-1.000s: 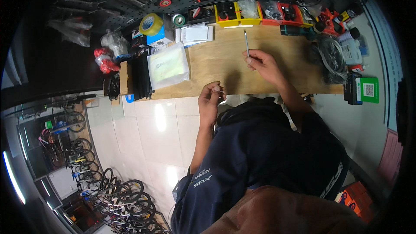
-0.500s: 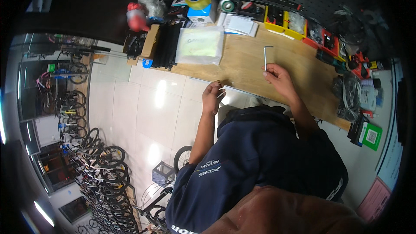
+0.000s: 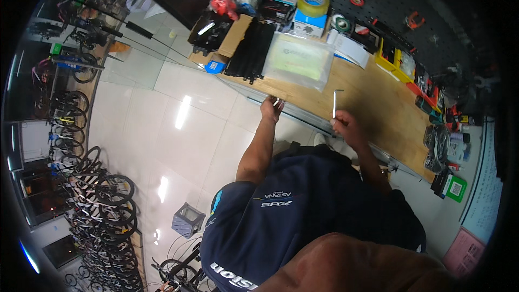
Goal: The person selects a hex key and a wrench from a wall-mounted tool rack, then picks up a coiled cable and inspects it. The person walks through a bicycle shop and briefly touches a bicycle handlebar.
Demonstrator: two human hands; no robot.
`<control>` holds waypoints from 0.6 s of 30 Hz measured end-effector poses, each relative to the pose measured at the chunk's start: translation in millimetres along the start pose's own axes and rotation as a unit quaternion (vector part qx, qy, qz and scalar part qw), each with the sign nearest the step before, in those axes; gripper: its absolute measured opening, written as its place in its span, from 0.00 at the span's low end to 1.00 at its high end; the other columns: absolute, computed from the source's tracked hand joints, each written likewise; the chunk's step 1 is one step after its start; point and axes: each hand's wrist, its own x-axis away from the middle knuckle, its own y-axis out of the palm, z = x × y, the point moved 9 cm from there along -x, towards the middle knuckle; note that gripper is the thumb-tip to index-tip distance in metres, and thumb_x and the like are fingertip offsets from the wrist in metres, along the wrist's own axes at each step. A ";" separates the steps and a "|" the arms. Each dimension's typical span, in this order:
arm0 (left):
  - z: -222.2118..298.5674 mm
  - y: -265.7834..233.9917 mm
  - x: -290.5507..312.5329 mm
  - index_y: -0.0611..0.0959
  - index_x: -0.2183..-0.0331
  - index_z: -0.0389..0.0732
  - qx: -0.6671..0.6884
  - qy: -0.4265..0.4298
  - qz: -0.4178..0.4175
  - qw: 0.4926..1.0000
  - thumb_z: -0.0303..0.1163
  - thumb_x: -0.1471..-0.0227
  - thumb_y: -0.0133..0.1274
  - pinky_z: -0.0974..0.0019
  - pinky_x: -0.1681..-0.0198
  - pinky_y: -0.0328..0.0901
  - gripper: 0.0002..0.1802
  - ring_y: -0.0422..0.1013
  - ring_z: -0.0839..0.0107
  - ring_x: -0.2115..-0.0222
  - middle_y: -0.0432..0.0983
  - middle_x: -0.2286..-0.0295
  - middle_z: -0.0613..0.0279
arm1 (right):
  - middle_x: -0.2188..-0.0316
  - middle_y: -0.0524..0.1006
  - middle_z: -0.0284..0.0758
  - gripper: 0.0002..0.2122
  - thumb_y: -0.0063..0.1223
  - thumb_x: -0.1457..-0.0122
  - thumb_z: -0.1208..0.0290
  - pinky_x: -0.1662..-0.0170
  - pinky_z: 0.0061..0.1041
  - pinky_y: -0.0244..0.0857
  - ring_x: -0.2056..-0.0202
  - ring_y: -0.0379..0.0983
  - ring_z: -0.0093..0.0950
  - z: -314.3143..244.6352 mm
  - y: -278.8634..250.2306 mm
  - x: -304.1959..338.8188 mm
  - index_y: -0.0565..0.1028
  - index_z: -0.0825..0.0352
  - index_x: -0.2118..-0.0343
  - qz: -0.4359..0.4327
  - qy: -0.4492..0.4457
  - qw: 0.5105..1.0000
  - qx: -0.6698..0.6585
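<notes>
In my right hand (image 3: 347, 128) I hold an L-shaped hex key (image 3: 334, 105) by the lower end of its long arm, the short bent end pointing up and to the right. That hand is closed above the front part of the wooden workbench (image 3: 373, 119). My left hand (image 3: 272, 109) is at the bench's front edge, fingers curled together. A small pale bit shows at its fingertips, too small to name. Nearest beyond the left hand lies a clear plastic bag (image 3: 299, 60) with a yellowish sheet inside.
Dark strips (image 3: 250, 53) and an open cardboard box (image 3: 235, 35) stand at the bench's left end. Yellow tape (image 3: 313, 3) sits on a blue-white box (image 3: 308, 24). Yellow bins (image 3: 393, 62) line the back, beside coiled cables (image 3: 438, 146). Bicycles (image 3: 111, 189) stand at far left; a grey crate (image 3: 188, 220) is on the floor.
My view has turned, so the bench appears shifted. The right hand has drawn nearer the bench's front edge with the hex key. The left hand has moved to that edge.
</notes>
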 end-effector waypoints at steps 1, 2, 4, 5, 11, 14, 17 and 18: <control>1.2 -2.9 -1.3 0.75 0.48 0.41 0.004 -0.015 -0.013 1.000 0.38 0.33 0.41 0.51 0.46 0.71 0.18 0.71 0.56 0.50 0.73 0.54 0.58 | 0.68 0.78 0.28 0.11 0.58 0.36 0.73 0.64 0.21 0.67 0.69 0.72 0.17 -0.8 17.2 -3.1 0.77 0.68 0.52 -0.005 0.005 1.000 0.011; 2.1 -6.2 -0.2 0.76 0.50 0.42 -0.006 -0.021 -0.028 0.999 0.38 0.34 0.44 0.52 0.47 0.72 0.16 0.73 0.57 0.52 0.73 0.56 0.58 | 0.68 0.78 0.28 0.11 0.58 0.36 0.73 0.64 0.21 0.68 0.69 0.72 0.17 -0.3 34.0 -7.8 0.77 0.68 0.52 -0.007 0.013 1.000 0.021; 2.5 -7.5 2.7 0.76 0.51 0.43 0.002 -0.048 -0.061 0.997 0.37 0.37 0.47 0.52 0.47 0.73 0.15 0.73 0.59 0.54 0.73 0.56 0.60 | 0.69 0.78 0.28 0.11 0.58 0.36 0.73 0.64 0.21 0.68 0.69 0.72 0.17 3.1 68.5 -17.5 0.78 0.68 0.52 -0.015 0.032 0.999 0.025; 3.4 -3.8 5.2 0.76 0.50 0.45 -0.001 -0.051 -0.095 0.994 0.36 0.39 0.49 0.51 0.45 0.72 0.16 0.73 0.61 0.53 0.73 0.57 0.61 | 0.69 0.78 0.28 0.11 0.59 0.36 0.72 0.63 0.21 0.69 0.69 0.72 0.17 5.5 84.9 -25.1 0.78 0.68 0.52 -0.026 0.044 0.998 0.033; -10.4 -7.8 7.9 0.72 0.55 0.50 0.051 -0.051 -0.097 0.993 0.33 0.40 0.54 0.59 0.59 0.74 0.12 0.74 0.73 0.64 0.74 0.65 0.70 | 0.70 0.78 0.28 0.12 0.59 0.35 0.69 0.65 0.22 0.69 0.70 0.72 0.17 8.3 164.7 -62.4 0.79 0.67 0.51 -0.075 0.073 0.991 0.089; -13.5 -22.5 1.4 0.73 0.62 0.46 0.019 -0.018 -0.084 0.996 0.33 0.40 0.54 0.62 0.62 0.71 0.07 0.73 0.71 0.69 0.75 0.70 0.65 | 0.72 0.76 0.27 0.10 0.58 0.34 0.70 0.67 0.20 0.66 0.71 0.70 0.16 7.7 198.7 -90.0 0.79 0.67 0.53 -0.114 0.092 0.983 0.107; -12.2 -31.1 4.0 0.72 0.57 0.43 0.007 -0.009 -0.147 0.989 0.34 0.43 0.58 0.67 0.75 0.68 0.15 0.73 0.72 0.75 0.76 0.72 0.64 | 0.74 0.74 0.26 0.09 0.58 0.34 0.69 0.68 0.19 0.65 0.73 0.68 0.15 12.5 225.5 -118.3 0.80 0.68 0.56 -0.145 0.120 0.975 0.120; -12.7 -35.8 9.7 0.72 0.57 0.42 -0.004 -0.009 -0.157 0.987 0.34 0.43 0.58 0.67 0.76 0.68 0.16 0.74 0.70 0.75 0.77 0.72 0.62 | 0.75 0.74 0.27 0.09 0.58 0.34 0.68 0.69 0.19 0.64 0.74 0.68 0.15 14.8 235.0 -127.3 0.80 0.68 0.57 -0.158 0.124 0.973 0.115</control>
